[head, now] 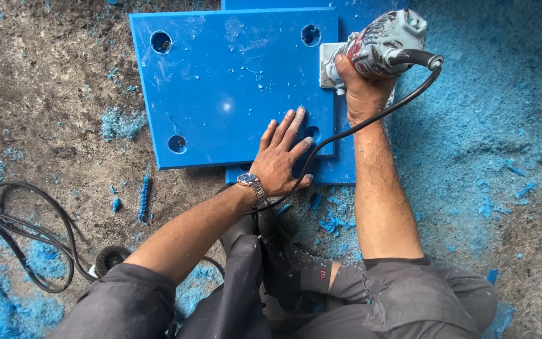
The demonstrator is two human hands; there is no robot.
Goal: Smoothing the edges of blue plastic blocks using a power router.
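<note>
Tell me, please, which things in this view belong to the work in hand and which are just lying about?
In use:
- right hand gripping the grey power tool at the panel's edge
- left hand pressed flat on the upper blue panel
- tool cable
- lower blue panel underneath

Lying about:
- blue shavings on the floor
- looped black cable
- blue spiral swarf
- small black wheel

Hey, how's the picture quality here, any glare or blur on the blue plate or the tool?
Head view: even daylight, soft shadows; one small glare spot on the blue plate; the power tool in the right hand and the left hand look sharp.
</note>
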